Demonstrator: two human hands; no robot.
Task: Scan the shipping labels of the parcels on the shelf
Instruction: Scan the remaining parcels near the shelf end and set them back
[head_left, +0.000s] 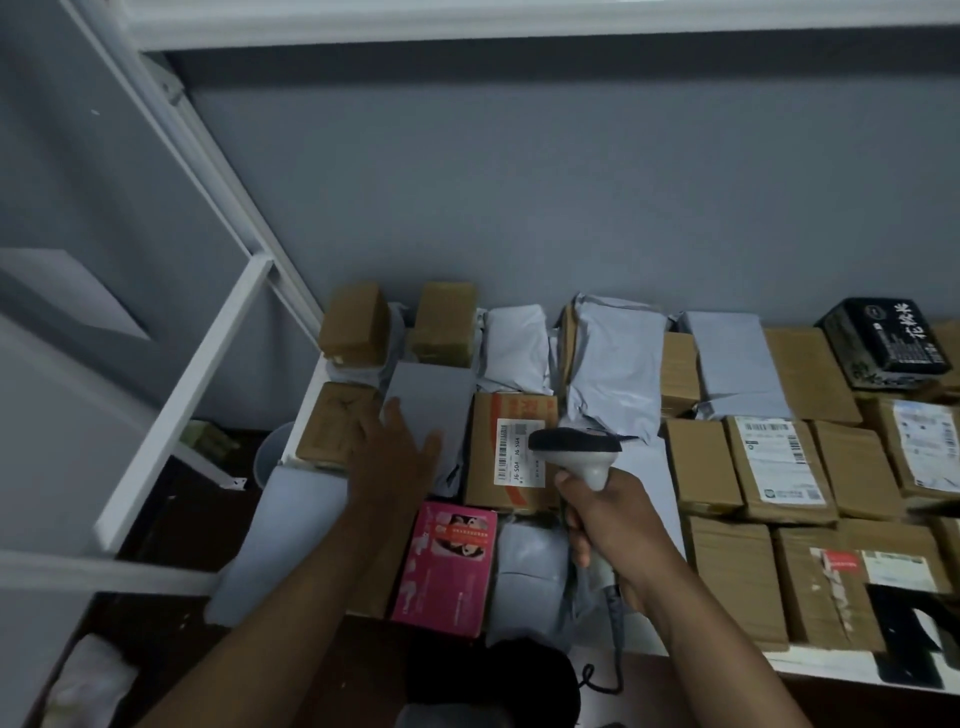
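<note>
My right hand (610, 525) grips the handle of a grey barcode scanner (574, 449). The scanner's dark head sits just right of the white shipping label (517, 452) on a brown carton (511, 410). My left hand (392, 452) is spread flat, fingers straight, over a flat grey parcel (431, 389) to the left of that carton. A pink box (444, 566) lies at the shelf's front edge below my left hand. Many cardboard boxes and grey mailer bags cover the white shelf (841, 670).
Labelled cartons (779, 467) fill the shelf to the right, with a black printed box (885, 340) at the back right. A white shelf frame (182, 395) slants down the left side. The scanner's cable (608, 670) hangs off the front edge. A grey wall stands behind.
</note>
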